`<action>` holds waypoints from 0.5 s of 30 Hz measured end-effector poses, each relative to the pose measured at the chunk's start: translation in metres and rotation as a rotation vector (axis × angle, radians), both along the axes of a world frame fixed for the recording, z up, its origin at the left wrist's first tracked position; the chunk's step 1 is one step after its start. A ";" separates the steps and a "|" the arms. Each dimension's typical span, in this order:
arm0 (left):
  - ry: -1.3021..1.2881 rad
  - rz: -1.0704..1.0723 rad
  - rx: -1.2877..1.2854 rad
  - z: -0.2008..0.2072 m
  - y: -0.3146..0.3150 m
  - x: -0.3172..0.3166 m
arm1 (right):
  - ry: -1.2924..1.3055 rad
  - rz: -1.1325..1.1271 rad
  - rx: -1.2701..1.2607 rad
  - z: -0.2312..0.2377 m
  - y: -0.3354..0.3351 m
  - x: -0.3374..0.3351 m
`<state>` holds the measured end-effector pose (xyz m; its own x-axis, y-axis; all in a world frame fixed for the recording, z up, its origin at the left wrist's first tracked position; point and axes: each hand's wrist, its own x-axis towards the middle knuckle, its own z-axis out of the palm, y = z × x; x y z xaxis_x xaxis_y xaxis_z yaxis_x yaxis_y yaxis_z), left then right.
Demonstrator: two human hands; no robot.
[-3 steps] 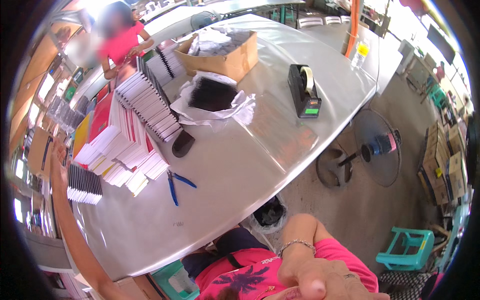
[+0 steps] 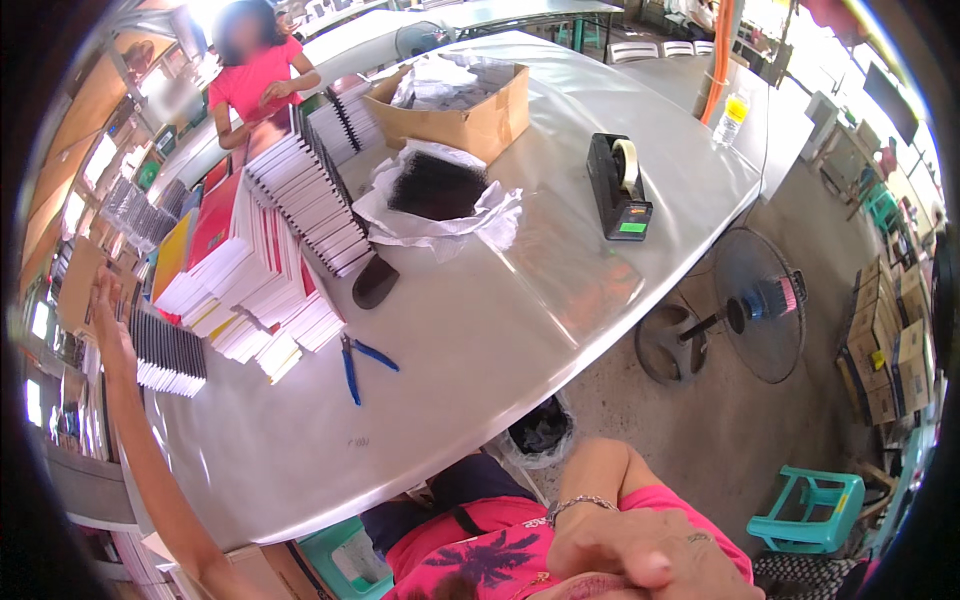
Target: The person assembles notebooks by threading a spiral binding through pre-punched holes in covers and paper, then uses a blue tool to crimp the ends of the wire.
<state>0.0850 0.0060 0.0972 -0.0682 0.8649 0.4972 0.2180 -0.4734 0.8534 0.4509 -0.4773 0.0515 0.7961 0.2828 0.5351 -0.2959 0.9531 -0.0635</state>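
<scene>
1. Your right hand (image 2: pixel 640 548) is hovering closest to the camera, in front of your pink printed shirt (image 2: pixel 480 560), a silver chain bracelet (image 2: pixel 580 499) circling its wrist. Its fingers are bending loosely; I cannot tell whether they are holding anything.
2. Your left arm is stretching out past the edge of the shiny grey table (image 2: pixel 440 370). Your left hand (image 2: pixel 107 308) is overlapping the brown cardboard box (image 2: pixel 78 285) at far left, its fingers pointing up (I cannot tell whether they are gripping the box or only passing in front).
3. Just beside that hand, the neat stack of black-edged books with white pages (image 2: pixel 168 355) is sitting near the table's left edge.
4. The blue-handled metal hand tool (image 2: pixel 351 378) is lying with its handles spreading apart, close to a large heap of white-paged books with red and yellow covers (image 2: pixel 240 290).
5. Beyond, a bundle of fine black strands (image 2: pixel 438 188) is resting on crumpled white wrapping (image 2: pixel 480 232), and a black tape dispenser (image 2: pixel 605 190) is standing to its right.
6. Farther back, an open cardboard carton (image 2: pixel 470 125) is holding pale crumpled material, and a co-worker in pink (image 2: pixel 250 88) is standing behind the books.
</scene>
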 end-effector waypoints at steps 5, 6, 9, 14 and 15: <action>-0.020 -0.072 0.448 -0.022 -0.146 0.154 | -0.127 -0.145 0.233 -0.036 0.001 0.034; 0.016 -0.224 0.611 -0.027 -0.183 0.179 | -0.142 -0.168 0.312 -0.042 0.004 0.041; -0.185 -0.459 0.483 -0.062 -0.300 0.207 | 0.323 0.402 0.390 -0.007 0.020 0.007; -0.562 -0.456 0.861 -0.058 -0.367 0.209 | 0.034 0.518 0.228 0.021 0.033 -0.045; -0.613 -0.430 0.896 -0.060 -0.367 0.212 | -0.057 0.452 0.198 0.013 0.034 -0.044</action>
